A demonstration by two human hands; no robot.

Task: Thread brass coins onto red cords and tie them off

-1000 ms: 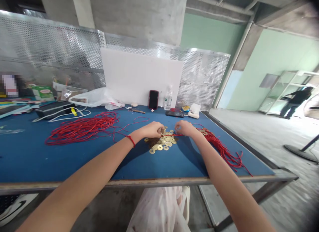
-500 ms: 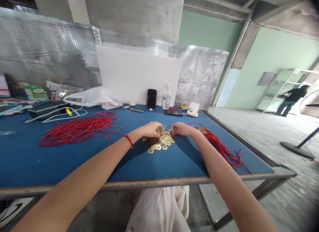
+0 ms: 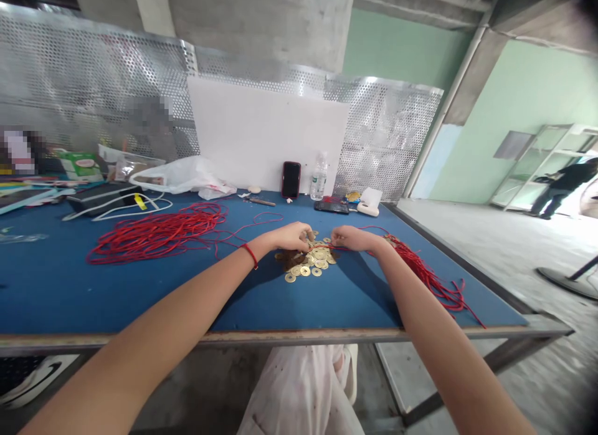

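My left hand (image 3: 295, 237) is curled over the left side of a pile of brass coins (image 3: 319, 260), a red string bracelet (image 3: 251, 255) round its wrist. Its fingers are closed on a red cord (image 3: 323, 247), although the fingertips are partly hidden. Just to the right, my right hand (image 3: 351, 238) pinches the same cord, which runs low over the coins between both hands. Several coins have square holes. Whether a coin is threaded on the cord is too small to tell.
A heap of red cords (image 3: 161, 234) lies left on the blue tabletop (image 3: 154, 298); a red cord bundle (image 3: 420, 270) lies right. Along the back are a plastic bag (image 3: 187, 175), a propped phone (image 3: 291, 179), water bottles (image 3: 318, 178) and a flat black device (image 3: 331, 207). Far right, a person (image 3: 563, 187) stands by shelves.
The camera view has turned slightly, so the table and its things sit a little further right and higher. My hands remain over the coins, with the cord still between them.
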